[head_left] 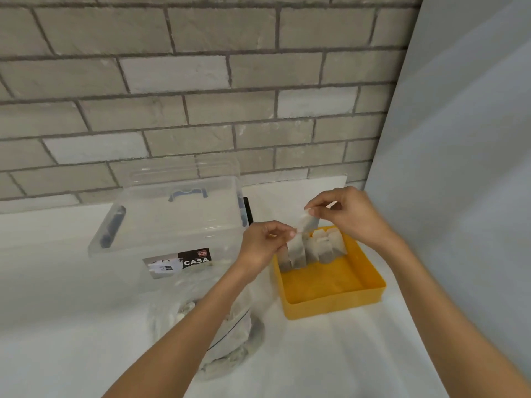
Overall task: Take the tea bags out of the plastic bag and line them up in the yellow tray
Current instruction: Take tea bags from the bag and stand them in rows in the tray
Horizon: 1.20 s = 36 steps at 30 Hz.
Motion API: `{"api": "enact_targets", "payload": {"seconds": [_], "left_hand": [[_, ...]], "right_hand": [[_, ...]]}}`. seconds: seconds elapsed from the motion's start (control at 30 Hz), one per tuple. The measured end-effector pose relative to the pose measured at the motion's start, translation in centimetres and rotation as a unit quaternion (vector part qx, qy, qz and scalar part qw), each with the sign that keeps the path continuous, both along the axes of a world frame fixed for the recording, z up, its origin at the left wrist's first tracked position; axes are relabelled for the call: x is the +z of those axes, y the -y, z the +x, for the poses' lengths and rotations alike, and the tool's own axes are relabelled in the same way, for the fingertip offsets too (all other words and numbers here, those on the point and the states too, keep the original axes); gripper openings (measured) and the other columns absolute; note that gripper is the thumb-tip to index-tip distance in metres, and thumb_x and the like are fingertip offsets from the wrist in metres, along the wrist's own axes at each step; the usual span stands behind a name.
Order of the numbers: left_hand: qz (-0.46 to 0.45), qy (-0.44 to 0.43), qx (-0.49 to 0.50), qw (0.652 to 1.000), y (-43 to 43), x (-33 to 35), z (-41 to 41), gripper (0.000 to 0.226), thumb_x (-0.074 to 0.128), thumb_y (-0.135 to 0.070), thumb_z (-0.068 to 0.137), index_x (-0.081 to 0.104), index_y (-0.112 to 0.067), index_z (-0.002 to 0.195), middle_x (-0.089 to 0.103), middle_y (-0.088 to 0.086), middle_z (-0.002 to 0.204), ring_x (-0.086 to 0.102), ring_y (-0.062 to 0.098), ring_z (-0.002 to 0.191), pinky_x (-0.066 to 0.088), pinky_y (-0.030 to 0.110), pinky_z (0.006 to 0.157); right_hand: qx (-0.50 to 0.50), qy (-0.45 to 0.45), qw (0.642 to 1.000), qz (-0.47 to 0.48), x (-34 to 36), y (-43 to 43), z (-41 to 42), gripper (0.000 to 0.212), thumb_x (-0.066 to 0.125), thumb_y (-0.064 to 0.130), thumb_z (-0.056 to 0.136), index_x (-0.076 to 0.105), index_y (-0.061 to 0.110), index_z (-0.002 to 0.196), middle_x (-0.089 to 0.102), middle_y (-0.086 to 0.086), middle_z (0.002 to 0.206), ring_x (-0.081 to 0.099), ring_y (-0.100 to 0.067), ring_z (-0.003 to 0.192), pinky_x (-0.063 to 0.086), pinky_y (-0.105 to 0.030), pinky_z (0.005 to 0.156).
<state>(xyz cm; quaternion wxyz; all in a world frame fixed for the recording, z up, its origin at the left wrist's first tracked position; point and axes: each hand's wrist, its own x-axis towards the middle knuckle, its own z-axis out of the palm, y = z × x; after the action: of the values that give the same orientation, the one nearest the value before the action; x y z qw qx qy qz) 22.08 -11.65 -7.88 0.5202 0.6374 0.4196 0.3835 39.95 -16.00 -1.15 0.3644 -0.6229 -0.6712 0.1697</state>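
Note:
A yellow tray (333, 285) sits on the white counter at the right. Several tea bags (324, 245) stand in a row along its far wall. Above the tray's far left corner my left hand (263, 245) and my right hand (350, 214) both pinch one tea bag (309, 221), the right at its upper end and the left at its lower end. The clear plastic bag (230, 326) lies on the counter under my left forearm, with more tea bags inside it.
A clear lidded storage box (172, 225) with a CASA label stands left of the tray, against the grey brick wall. A pale panel (459, 168) rises at the right. White counter surface (71, 326) spreads to the left and front.

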Motion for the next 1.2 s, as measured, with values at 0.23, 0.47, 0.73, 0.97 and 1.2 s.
{"api": "enact_targets", "payload": {"seconds": [0.23,0.47,0.73,0.97,1.2], "left_hand": [[0.038,-0.156,-0.011,0.987,-2.4,-1.7,3.5,0.02,0.068,-0.007,0.086,0.07,-0.016,0.104,0.071,0.008,0.095,0.066,0.02,0.088,0.057,0.033,0.083],[0.07,-0.278,-0.046,0.957,-2.9,-4.4,7.5,0.013,0.069,-0.011,0.084,0.076,-0.018,0.093,0.073,0.001,0.101,0.066,0.018,0.098,0.051,0.032,0.09],[0.186,-0.454,0.058,0.869,-3.3,-5.6,8.8,0.014,0.055,-0.03,0.093,0.069,-0.03,0.091,0.059,-0.001,0.108,0.049,0.023,0.107,0.031,0.036,0.092],[0.212,-0.491,0.068,0.842,-3.6,-6.8,8.6,0.019,0.051,-0.031,0.095,0.067,-0.026,0.104,0.052,0.001,0.114,0.045,0.023,0.107,0.031,0.036,0.092],[0.227,-0.479,0.057,0.846,-3.8,-6.9,8.6,0.019,0.051,-0.032,0.096,0.066,-0.025,0.105,0.052,0.001,0.114,0.046,0.022,0.106,0.033,0.036,0.092]], "right_hand": [[-0.044,0.092,0.993,-0.054,-3.6,-1.3,3.0,0.023,0.054,0.002,0.093,0.072,0.012,0.102,0.068,0.002,0.102,0.059,-0.009,0.091,0.039,-0.012,0.079],[-0.077,0.188,0.965,-0.168,-8.8,-3.4,5.1,0.026,0.046,0.004,0.093,0.069,0.015,0.098,0.064,-0.008,0.109,0.06,-0.025,0.095,0.05,-0.032,0.081],[-0.083,0.21,0.949,-0.22,-10.8,-4.5,5.1,0.028,0.041,0.008,0.094,0.065,0.019,0.103,0.058,-0.007,0.107,0.057,-0.025,0.092,0.048,-0.03,0.08],[-0.11,0.226,0.947,-0.202,-11.4,-5.1,4.1,0.025,0.042,0.013,0.097,0.063,0.017,0.109,0.062,-0.006,0.107,0.059,-0.025,0.093,0.048,-0.03,0.08],[-0.119,0.221,0.95,-0.183,-11.6,-5.0,3.7,0.021,0.044,0.015,0.098,0.062,0.013,0.108,0.06,-0.007,0.107,0.059,-0.024,0.094,0.044,-0.027,0.077]]}}
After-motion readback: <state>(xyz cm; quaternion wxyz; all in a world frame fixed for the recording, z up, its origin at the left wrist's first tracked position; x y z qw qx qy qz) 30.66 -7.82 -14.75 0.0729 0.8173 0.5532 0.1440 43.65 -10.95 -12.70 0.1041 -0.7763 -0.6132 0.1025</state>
